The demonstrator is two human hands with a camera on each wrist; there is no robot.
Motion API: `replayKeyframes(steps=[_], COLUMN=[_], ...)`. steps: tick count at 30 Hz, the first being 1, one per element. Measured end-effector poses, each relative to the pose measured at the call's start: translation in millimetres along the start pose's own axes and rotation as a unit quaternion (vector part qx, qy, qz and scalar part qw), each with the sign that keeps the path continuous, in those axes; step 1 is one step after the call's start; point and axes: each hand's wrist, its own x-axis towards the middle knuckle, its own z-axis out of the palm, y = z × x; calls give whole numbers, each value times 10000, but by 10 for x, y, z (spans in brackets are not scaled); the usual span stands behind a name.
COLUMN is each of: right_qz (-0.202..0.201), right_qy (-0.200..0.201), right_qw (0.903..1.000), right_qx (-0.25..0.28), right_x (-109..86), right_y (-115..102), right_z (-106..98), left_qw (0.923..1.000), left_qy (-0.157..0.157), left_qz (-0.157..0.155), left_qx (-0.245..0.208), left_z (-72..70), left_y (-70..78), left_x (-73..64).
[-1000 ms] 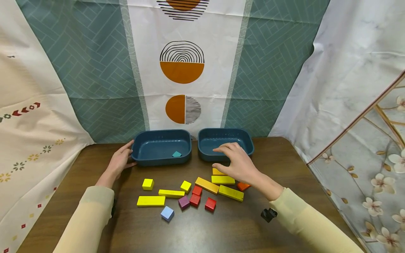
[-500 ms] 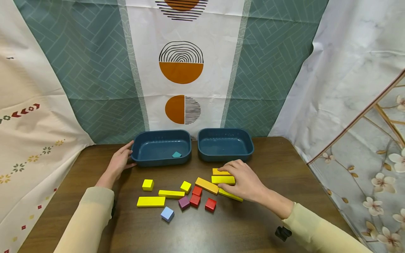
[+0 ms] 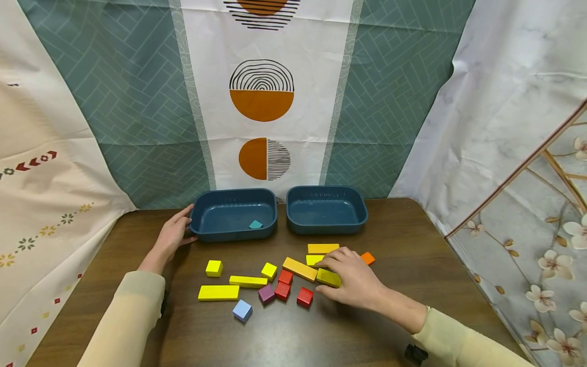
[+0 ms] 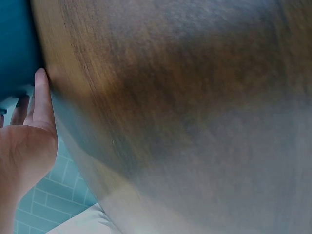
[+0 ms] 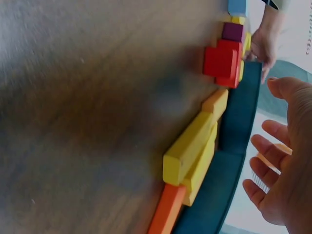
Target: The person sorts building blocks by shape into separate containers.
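Observation:
In the head view my left hand (image 3: 171, 235) rests against the outer left end of the left blue bin (image 3: 234, 236), which has a small teal piece (image 3: 256, 224) inside. Its fingers lie extended along the bin wall in the left wrist view. My right hand (image 3: 355, 278) is over the yellow block (image 3: 327, 278) on the right, partly covering it. Thumb and fingers are spread apart on either side of that block. Seen from the right wrist, the fingers (image 5: 268, 151) are loosely bent with nothing between them. Another yellow block (image 3: 314, 260) is partly hidden behind the hand.
A second blue bin (image 3: 327, 229) stands at the back right. Around the right hand lie two amber blocks (image 3: 300, 269) and an orange block (image 3: 368, 258). Several red cubes (image 3: 304, 297), a purple cube (image 3: 266, 294), a light blue cube (image 3: 242, 310) and yellow blocks (image 3: 218, 292) lie leftward.
My right hand has moved from in front of the right bin down toward the table's near side, onto the yellow block. The left hand stays at its bin.

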Motion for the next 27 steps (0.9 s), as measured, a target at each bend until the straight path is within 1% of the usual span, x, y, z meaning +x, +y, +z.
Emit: replayKeyframes(steps=[4,9,16,19,27], right_qz=[-71,-120,-178,-142,-63], right_qy=[-230,-350,-379,-375,-313], right_qw=[9996,9990,9985,9984,9977], right_qx=[-138,-232,-340,-406,-592], right_x=[-22,-40,-45,-50,-57], right_y=[-51,-84,-112,-129,-158], right_z=[72,149,231,265,347], left_qw=[10000,10000,10000,10000,9999], left_qy=[-1,-12,0,2,-55], left_qz=[-16,-11,-45,-50,-62], left_qx=[-29,-48,-76,-75,-110], left_z=[0,-6,-17,-22,-17], left_y=[-6,-16,-38,-42,-22], left_x=[-4,6,48,58,43])
